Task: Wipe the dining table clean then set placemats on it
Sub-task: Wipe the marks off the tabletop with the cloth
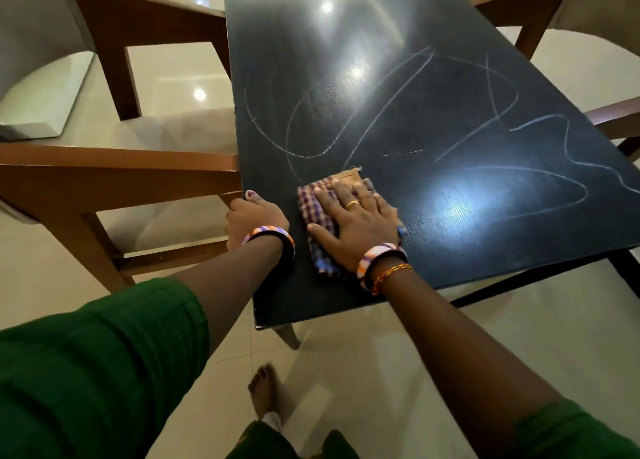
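Note:
The dark dining table (433, 77) fills the middle of the head view, with pale chalk-like scribbles (502, 119) looping across its near half. A purple-and-white checked cloth (317, 212) lies flat near the table's near left corner. My right hand (356, 219) presses flat on top of the cloth, fingers spread. My left hand (254, 216) is curled over the table's left edge beside the cloth, thumb on top. No placemats are in view.
A brown wooden chair (114, 178) stands tight against the table's left side, another (145, 15) further back. Chair frames (526, 5) also sit along the right side. Glossy pale floor tiles (363, 372) surround the table; my bare foot (265, 389) stands below the near edge.

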`<state>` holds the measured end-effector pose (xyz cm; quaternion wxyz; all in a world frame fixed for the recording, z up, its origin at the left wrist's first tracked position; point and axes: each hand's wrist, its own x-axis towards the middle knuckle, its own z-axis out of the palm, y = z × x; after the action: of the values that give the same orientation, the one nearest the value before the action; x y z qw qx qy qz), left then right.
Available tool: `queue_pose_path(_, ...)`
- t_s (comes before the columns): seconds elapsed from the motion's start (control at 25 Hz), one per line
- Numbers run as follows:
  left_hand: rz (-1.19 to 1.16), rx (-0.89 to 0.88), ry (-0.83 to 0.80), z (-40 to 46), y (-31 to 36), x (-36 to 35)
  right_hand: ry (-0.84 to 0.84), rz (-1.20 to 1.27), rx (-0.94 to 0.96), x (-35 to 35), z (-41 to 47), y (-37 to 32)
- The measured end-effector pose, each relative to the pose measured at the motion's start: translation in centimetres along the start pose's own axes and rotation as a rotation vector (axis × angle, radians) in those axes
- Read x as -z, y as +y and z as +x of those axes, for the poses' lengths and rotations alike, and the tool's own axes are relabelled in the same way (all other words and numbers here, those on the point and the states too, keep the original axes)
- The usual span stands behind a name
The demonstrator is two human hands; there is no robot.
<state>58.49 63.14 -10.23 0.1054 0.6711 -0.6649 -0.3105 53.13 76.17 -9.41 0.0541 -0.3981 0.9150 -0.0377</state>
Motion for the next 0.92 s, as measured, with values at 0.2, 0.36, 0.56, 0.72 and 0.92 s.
queue_pose_path(0.2, -0.137, 0.052, -0.099, 0.7, 0.2, 0.5, 0.014, 0.000, -0.404, 1.2, -1.4, 5.6)
queue_pose_path(0.36, -0.376, 0.054, -0.290, 1.9, -1.0, 1.7, 0.030, 0.038, -0.177, -0.5, -2.7, -2.8)
queue_pose_path(0.56, -0.554, 0.167, -0.622, 4.3, -2.6, 3.9, -0.036, 0.039, 0.207, -1.4, -5.5, -6.8)
queue_pose_path(0.72, -0.480, 0.137, -0.608, 3.5, -2.2, 5.3, 0.051, -0.008, -0.131, -0.3, -5.0, 0.6)
queue_pose_path(0.92, -0.492, 0.130, -0.740, 3.7, -2.2, 6.5, 0.023, 0.039, -0.260, -0.2, -5.0, -1.5)
